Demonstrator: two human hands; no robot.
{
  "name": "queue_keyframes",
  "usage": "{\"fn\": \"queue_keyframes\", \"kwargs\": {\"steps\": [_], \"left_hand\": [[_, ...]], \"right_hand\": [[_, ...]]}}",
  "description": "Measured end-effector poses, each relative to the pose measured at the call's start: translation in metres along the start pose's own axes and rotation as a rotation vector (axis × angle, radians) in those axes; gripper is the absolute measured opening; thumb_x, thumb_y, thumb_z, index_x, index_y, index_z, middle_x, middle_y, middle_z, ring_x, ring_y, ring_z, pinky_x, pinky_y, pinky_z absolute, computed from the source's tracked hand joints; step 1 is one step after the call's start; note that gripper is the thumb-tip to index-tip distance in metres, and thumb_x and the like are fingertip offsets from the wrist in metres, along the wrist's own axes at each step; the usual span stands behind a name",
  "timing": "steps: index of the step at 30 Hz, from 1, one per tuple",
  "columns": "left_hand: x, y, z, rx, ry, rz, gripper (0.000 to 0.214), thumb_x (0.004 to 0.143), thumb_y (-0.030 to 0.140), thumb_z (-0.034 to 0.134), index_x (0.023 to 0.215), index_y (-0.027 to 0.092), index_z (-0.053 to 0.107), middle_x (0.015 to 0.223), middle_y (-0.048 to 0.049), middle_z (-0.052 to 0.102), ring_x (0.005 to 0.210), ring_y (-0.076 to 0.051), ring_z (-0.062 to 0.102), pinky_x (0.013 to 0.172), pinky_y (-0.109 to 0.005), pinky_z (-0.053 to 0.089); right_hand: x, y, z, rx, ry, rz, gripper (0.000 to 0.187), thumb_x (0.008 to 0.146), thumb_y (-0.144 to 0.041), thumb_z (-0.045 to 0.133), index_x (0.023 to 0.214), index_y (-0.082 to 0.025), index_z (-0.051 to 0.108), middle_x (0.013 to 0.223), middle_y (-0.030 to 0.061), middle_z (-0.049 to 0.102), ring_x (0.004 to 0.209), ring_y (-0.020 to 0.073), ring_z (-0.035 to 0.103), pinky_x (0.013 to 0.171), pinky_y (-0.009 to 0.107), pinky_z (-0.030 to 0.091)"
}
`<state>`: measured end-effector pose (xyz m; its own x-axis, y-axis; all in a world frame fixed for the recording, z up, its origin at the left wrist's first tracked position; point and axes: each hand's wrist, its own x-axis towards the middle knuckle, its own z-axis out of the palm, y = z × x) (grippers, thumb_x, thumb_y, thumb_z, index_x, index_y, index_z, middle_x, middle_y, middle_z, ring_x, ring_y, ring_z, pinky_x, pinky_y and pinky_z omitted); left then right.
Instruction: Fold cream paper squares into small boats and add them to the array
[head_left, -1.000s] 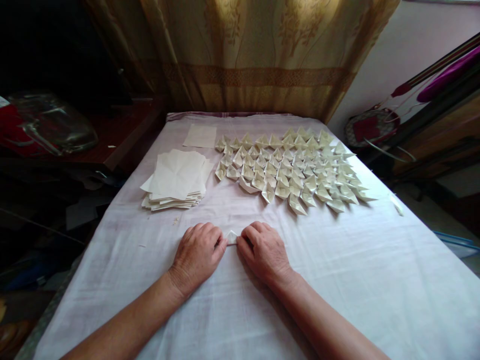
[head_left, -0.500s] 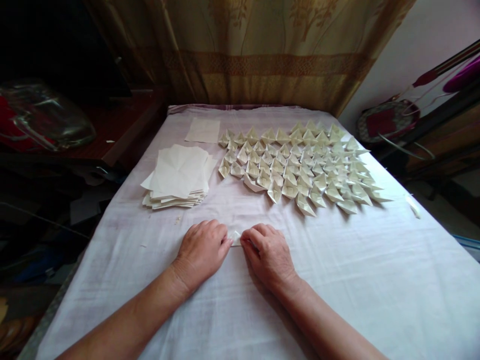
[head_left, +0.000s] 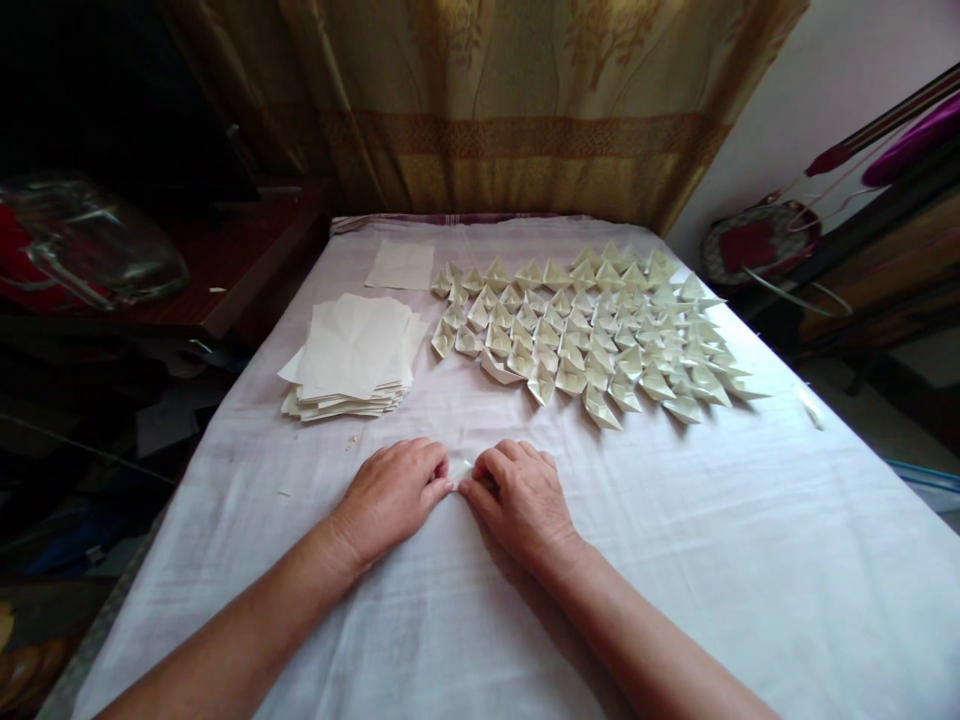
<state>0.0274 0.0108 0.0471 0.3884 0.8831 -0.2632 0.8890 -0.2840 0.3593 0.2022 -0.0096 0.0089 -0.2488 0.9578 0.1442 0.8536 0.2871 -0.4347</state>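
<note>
A small folded piece of white paper (head_left: 463,472) lies low over the cloth, mostly hidden by fingers. My left hand (head_left: 399,490) pinches its left side between thumb and fingers. On the other side my right hand (head_left: 523,497) is closed on the paper, its thumb close to the left thumb. Beyond my left hand sits an untidy stack of square paper sheets (head_left: 352,350). Many folded paper boats (head_left: 570,375) stand in crowded rows beyond my right hand.
One single paper sheet (head_left: 400,265) lies behind the stack. The table has a white cloth (head_left: 675,560) over it. A clear jar (head_left: 97,240) rests on a dark wooden surface at left. A patterned curtain (head_left: 510,130) hangs behind, and a bag (head_left: 761,240) is at right.
My right hand has shifted left along the paper, so the thumbs are closer together and less paper shows. The whole view has turned slightly.
</note>
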Motion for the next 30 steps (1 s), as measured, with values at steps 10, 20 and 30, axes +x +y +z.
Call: {"fn": "queue_keyframes", "kwargs": {"steps": [10,20,30], "left_hand": [[0.007,0.002,-0.009,-0.057,-0.055,-0.053,0.005,0.083,0.021,0.061,0.088,0.023,0.061,0.084,0.0022,0.066,0.079,-0.018,0.060,0.067,-0.027,0.037],[-0.001,0.000,0.003,-0.004,0.046,-0.001,0.017,0.088,0.020,0.060,0.100,0.028,0.069,0.096,-0.0001,0.067,0.088,-0.020,0.064,0.075,-0.029,0.044],[-0.013,-0.009,0.022,0.170,0.277,0.295,0.011,0.091,0.026,0.064,0.101,0.024,0.069,0.110,-0.0020,0.072,0.095,-0.021,0.066,0.081,-0.033,0.044]], "right_hand": [[0.004,0.014,-0.016,0.118,-0.121,0.034,0.006,0.082,-0.018,0.072,0.078,-0.021,0.069,0.085,0.0003,0.067,0.085,0.0181,0.060,0.074,0.030,0.031],[0.025,0.014,-0.030,0.066,-0.294,0.080,0.006,0.079,-0.026,0.073,0.075,-0.022,0.073,0.079,0.0004,0.068,0.075,0.0155,0.060,0.064,0.025,0.033],[0.017,0.020,-0.037,-0.006,-0.286,0.105,0.012,0.082,-0.032,0.070,0.077,-0.021,0.072,0.081,0.0014,0.069,0.074,0.0146,0.059,0.062,0.024,0.033]]}}
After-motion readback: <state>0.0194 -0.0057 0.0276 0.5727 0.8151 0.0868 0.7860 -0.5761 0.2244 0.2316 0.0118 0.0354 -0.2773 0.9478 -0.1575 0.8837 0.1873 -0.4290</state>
